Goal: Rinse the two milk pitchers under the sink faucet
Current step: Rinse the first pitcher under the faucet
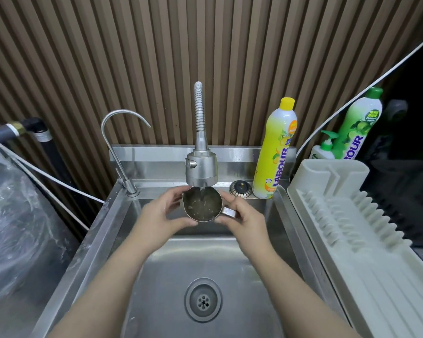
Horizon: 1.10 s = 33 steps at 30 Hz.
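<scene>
A steel milk pitcher (pixel 202 204) is held upright over the sink (pixel 103 230), right under the spray head of the flexible faucet (pixel 201 170). Water runs from the head into the pitcher, which holds water. My left hand (pixel 161 214) wraps the pitcher's left side near the spout. My right hand (pixel 243 215) grips its handle on the right. Only one pitcher is in view.
A thin curved tap (pixel 117 142) stands at the sink's back left. A sink strainer plug (pixel 240 189) and a yellow dish soap bottle (pixel 276 152) sit on the back rim. A white dish rack (pixel 347 215) and green soap bottles (pixel 357 125) are on the right. Plastic wrap (pixel 17 215) lies on the left.
</scene>
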{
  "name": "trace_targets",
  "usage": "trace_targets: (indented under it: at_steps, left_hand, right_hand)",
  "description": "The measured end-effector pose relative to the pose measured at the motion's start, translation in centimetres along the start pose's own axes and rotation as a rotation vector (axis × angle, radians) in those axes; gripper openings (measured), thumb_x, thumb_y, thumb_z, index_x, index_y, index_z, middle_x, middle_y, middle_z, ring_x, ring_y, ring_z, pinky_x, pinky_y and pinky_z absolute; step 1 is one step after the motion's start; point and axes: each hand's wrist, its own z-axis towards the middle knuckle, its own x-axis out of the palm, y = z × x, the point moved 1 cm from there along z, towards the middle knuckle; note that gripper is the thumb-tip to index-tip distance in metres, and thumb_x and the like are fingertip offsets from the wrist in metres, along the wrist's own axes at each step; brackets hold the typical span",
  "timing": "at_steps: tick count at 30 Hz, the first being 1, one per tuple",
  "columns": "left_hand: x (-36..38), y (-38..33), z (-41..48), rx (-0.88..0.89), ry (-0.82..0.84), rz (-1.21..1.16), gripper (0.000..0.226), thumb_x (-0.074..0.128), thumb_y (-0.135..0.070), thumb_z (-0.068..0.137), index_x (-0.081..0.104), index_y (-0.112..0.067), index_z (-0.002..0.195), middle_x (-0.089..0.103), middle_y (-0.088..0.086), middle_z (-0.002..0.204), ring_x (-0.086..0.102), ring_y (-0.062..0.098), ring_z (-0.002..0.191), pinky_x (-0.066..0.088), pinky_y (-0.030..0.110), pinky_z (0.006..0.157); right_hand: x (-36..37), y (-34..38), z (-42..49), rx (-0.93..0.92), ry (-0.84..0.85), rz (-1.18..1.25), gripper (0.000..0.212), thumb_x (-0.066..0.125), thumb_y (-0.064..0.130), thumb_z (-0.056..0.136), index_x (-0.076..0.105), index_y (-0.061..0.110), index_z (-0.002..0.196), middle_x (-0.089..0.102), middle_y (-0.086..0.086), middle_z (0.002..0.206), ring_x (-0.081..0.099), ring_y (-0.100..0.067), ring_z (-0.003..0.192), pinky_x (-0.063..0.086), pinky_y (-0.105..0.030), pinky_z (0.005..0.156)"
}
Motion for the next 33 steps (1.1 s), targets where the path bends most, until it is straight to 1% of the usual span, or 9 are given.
trace_targets:
  at_steps: [3,7,10,13,16,21,25,29,33]
  left_hand:
    - [-1.6,-2.3,0.6,0.091,0.058,0.247,0.063,0.089,-0.02,0.055,0.049,-0.054,0.091,0.057,-0.035,0.099,0.049,-0.03,0.092,0.034,-0.005,0.084]
    - [-2.8,-3.8,0.6,0.059,0.075,0.302,0.057,0.091,-0.034,0.045,0.055,-0.048,0.087,0.063,-0.02,0.092,0.059,-0.006,0.09,0.044,0.016,0.086]
    - [-2.7,-3.3,0.2,-0.07,0.015,0.196,0.052,0.088,-0.046,0.041,0.064,-0.036,0.085,0.062,-0.012,0.079,0.058,-0.003,0.069,0.047,0.012,0.073]
    - [-1.7,-2.2,-0.7,-0.226,-0.036,0.03,0.048,0.091,-0.037,0.044,0.066,-0.02,0.082,0.063,-0.006,0.069,0.055,-0.005,0.052,0.043,0.005,0.056]
    - [-0.7,-0.6,-2.0,-0.36,-0.033,-0.145,0.066,0.086,-0.049,0.03,0.067,-0.013,0.082,0.069,-0.003,0.065,0.063,0.01,0.062,0.05,0.026,0.069]
    - [2.1,0.5,-3.7,-0.465,0.108,-0.398,0.05,0.084,-0.023,0.052,0.064,-0.009,0.096,0.066,-0.004,0.071,0.062,0.006,0.066,0.047,0.026,0.075]
    - [3.4,0.6,-3.4,-0.358,0.075,-0.467,0.048,0.079,-0.01,0.053,0.062,-0.012,0.098,0.066,0.005,0.088,0.062,0.009,0.077,0.051,0.019,0.077]
    - [2.5,0.4,-1.4,-0.158,0.016,-0.268,0.059,0.085,0.001,0.057,0.059,-0.03,0.1,0.069,-0.008,0.101,0.063,0.01,0.098,0.047,0.021,0.093]
    - [-0.1,-0.7,0.1,0.02,0.074,0.013,0.063,0.085,-0.028,0.052,0.054,-0.054,0.1,0.063,-0.035,0.107,0.056,-0.009,0.109,0.039,0.013,0.1]
  right_hand:
    - [1.8,-0.8,-0.2,0.058,-0.043,0.24,0.031,0.068,-0.005,0.074,0.059,0.024,0.069,0.072,0.007,0.111,0.062,-0.009,0.082,0.045,-0.02,0.077]
    - [3.4,-1.8,-0.4,0.162,0.112,0.572,0.039,0.062,-0.011,0.075,0.035,0.017,0.065,0.056,0.012,0.061,0.052,-0.008,0.063,0.043,-0.02,0.064]
    - [3.1,-2.2,-0.2,0.244,0.199,0.662,0.038,0.063,-0.003,0.075,0.034,0.019,0.065,0.054,0.006,0.06,0.06,-0.015,0.065,0.053,-0.027,0.068]
    - [1.5,-1.5,0.4,0.282,0.3,0.532,0.036,0.065,0.001,0.072,0.036,0.019,0.064,0.057,0.007,0.058,0.058,-0.011,0.057,0.05,-0.024,0.064]
    - [-0.5,0.0,1.3,0.294,0.381,0.323,0.04,0.064,-0.01,0.076,0.039,0.017,0.061,0.059,0.01,0.053,0.056,-0.005,0.051,0.047,-0.017,0.055]
    - [-3.0,3.7,2.9,0.223,0.487,-0.192,0.04,0.079,0.005,0.068,0.043,0.02,0.057,0.05,0.008,0.053,0.044,-0.007,0.05,0.037,-0.022,0.051]
    - [-3.8,5.1,2.8,0.011,0.4,-0.6,0.044,0.082,0.018,0.064,0.039,0.024,0.054,0.06,0.003,0.066,0.05,-0.016,0.066,0.034,-0.028,0.057]
    - [-3.1,3.2,1.7,-0.07,0.22,-0.367,0.049,0.078,0.004,0.064,0.04,0.032,0.052,0.071,0.01,0.111,0.064,-0.01,0.095,0.046,-0.027,0.079]
    - [-0.5,1.4,0.2,-0.066,0.014,-0.078,0.054,0.076,0.001,0.069,0.055,0.05,0.068,0.063,0.028,0.106,0.057,0.017,0.087,0.04,-0.011,0.075]
